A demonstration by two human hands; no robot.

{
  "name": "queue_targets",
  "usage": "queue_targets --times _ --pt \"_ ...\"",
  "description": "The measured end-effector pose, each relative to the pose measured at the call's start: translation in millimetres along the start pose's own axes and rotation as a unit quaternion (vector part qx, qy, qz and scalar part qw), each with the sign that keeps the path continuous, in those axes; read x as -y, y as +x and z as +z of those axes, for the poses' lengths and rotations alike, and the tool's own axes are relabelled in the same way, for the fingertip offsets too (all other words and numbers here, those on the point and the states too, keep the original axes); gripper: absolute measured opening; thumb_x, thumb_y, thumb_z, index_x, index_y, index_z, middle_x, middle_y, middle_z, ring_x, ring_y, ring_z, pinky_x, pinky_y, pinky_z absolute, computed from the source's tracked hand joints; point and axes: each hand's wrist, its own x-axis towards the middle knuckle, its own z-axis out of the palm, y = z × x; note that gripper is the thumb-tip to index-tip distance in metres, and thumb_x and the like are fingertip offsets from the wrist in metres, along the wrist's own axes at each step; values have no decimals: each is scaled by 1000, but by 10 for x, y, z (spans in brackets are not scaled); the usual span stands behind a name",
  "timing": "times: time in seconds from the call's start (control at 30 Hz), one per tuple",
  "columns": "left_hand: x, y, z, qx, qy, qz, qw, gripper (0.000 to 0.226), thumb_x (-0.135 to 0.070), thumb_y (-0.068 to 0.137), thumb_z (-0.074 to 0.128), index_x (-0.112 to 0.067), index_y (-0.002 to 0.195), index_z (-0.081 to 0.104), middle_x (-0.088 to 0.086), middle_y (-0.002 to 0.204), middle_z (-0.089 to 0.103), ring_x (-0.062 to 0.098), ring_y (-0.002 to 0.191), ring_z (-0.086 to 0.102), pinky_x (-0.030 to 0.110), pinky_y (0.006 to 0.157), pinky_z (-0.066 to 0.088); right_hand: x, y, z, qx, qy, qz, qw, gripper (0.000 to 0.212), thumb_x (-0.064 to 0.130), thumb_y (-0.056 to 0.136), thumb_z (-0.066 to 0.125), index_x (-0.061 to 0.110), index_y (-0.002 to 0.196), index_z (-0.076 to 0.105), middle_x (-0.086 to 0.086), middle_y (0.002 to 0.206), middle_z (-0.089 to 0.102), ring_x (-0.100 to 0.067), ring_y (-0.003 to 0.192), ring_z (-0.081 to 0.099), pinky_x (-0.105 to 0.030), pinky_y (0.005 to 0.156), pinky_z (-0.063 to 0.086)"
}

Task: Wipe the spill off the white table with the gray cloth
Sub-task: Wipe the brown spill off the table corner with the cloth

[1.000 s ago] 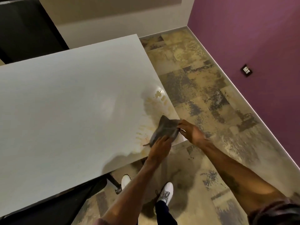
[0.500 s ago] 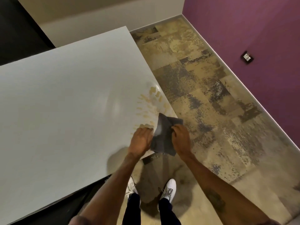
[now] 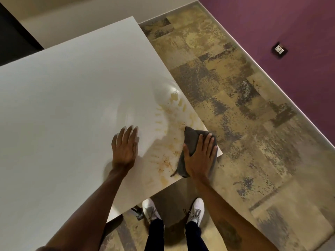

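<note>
Head view: your right hand (image 3: 199,156) presses flat on the gray cloth (image 3: 192,142), fingers slightly spread, at the white table (image 3: 63,105) corner. The spill (image 3: 170,124) lies just left of the cloth. Your left hand (image 3: 125,147) rests flat beyond the spill, fingers together.

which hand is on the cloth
The right hand. It lies flat on the gray cloth at the table's near right corner. The left hand rests bare on the white surface, left of the yellowish spill.
</note>
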Motion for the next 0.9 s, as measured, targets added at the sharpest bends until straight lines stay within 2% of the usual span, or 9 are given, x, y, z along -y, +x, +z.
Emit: queue_targets --times 0.1,0.23,0.43,0.57,0.7,0.77,0.87,0.9 --pt "178 93 179 -3 18 -3 1000 45 -26 109 46 -14 153 46 10 159 43 34 148 41 55 115 35 20 57 86 -27 7 29 999 85 69 95 26 12 157 13 -11 166 7 -26 154 5 -47 126 11" --pt "369 142 381 36 13 18 999 50 -30 109 33 -17 157 38 9 165 33 35 152 32 58 119 29 -5 99 179 -53 -5 30 998 77 59 100 16 7 157 10 -12 166 11 -25 154 8 -46 126 11" --pt "435 148 451 59 -19 -2 998 56 -39 107 21 -23 160 29 2 169 23 28 157 21 53 124 19 4 208 243 -73 -34 8 997 59 36 105 20 3 155 17 -15 164 15 -29 154 11 -44 127 11" --pt "444 151 465 47 -35 -3 998 56 -38 108 18 -22 160 29 2 169 24 28 157 20 52 126 16 12 394 241 -79 -12 -30 996 52 22 107 30 0 153 22 -18 162 20 -33 152 15 -45 126 13" --pt "452 116 532 -10 -43 9 999 50 -30 110 32 -17 159 34 6 166 29 31 155 26 55 123 23 215 768 176 -89 78 -83 990 47 16 105 40 -1 149 34 -20 157 32 -34 149 27 -49 123 23" --pt "471 107 582 -42 -30 15 999 49 -28 110 38 -16 158 35 7 166 30 30 155 27 56 122 26 342 917 188 -101 117 -138 978 47 16 104 44 -4 146 38 -23 154 37 -33 147 31 -49 122 26" --pt "466 142 597 -38 -28 -21 999 52 -32 110 35 -18 160 31 4 168 26 28 157 22 55 124 21 377 915 253 -20 157 -202 966 52 24 104 41 8 152 30 -14 160 28 -16 149 15 -36 124 12" --pt "454 139 584 -37 -31 -42 998 52 -33 110 34 -19 160 29 2 169 24 27 157 21 55 125 18 344 859 281 0 158 -230 960 52 25 104 40 10 153 29 -11 161 28 -16 149 15 -34 124 9"
